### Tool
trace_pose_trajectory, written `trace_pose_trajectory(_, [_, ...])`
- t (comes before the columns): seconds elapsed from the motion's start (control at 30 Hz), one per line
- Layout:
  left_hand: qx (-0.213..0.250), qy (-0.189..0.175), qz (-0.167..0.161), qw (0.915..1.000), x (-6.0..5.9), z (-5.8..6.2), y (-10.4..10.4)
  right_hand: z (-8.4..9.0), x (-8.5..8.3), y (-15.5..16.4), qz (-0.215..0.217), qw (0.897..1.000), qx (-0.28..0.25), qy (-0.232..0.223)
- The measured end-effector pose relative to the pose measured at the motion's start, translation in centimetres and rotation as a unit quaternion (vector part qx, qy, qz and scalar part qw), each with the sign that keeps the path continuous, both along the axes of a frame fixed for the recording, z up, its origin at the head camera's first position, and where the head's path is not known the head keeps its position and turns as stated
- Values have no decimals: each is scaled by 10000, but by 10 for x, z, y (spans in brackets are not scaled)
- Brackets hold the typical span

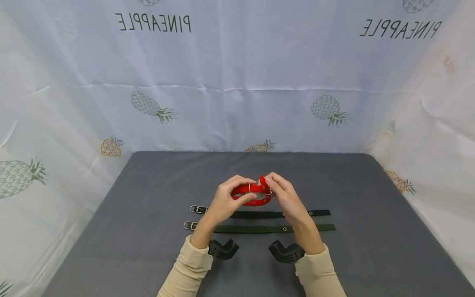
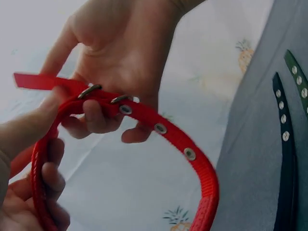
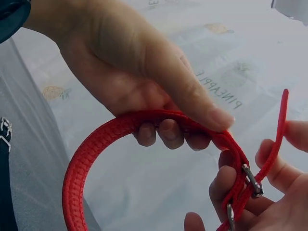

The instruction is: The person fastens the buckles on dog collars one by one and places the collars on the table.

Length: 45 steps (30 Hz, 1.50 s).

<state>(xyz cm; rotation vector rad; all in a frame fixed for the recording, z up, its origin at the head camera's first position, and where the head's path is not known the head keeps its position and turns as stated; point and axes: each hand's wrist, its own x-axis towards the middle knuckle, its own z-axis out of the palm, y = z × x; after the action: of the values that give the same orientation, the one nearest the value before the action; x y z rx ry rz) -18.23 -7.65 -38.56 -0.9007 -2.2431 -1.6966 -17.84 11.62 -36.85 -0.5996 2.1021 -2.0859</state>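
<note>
Grey mat (image 1: 148,247) covers the work surface, matte, lightly textured. Backdrop sheet (image 1: 237,62) hangs on three sides: pale bluish-white, creased, printed with pineapples (image 1: 328,109) and mirrored lettering "PINEAPPLE" (image 1: 154,22). Light is even and diffuse, with soft shadows only.

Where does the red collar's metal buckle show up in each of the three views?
Head: the buckle is at the red collar's right end, by the right hand.
Left wrist: upper centre-left, under the right hand's palm.
Right wrist: lower right, below the left hand's thumb.
Shared landmark: the upturned strap tip.
</note>
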Motion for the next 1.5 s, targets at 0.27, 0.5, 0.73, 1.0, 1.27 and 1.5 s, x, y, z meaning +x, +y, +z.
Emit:
trace_pose_trajectory(0.27, [210,-284,-275,9990,4,6,-4,1,2,4,226,9977,-363,530])
trace_pose_trajectory(0.5, [427,-47,-189,9989,5,6,-3,0,5,3,-65,9942,-426,990])
trace_pose_trajectory(0.73, [570,54,-37,9984,3,8,-2,-1,2,2,71,9903,-592,1251])
trace_pose_trajectory(1.0, [284,207,-74,9994,4,13,-4,0,0,0,42,9878,-554,1452])
trace_pose_trajectory(1.27, [399,171,-194,9989,6,13,-5,-2,0,-4,-22,9909,-501,1245])
trace_pose_trajectory(1.5, [985,-131,-380,9943,6,10,-7,-7,-5,10,1057,9917,-702,184])
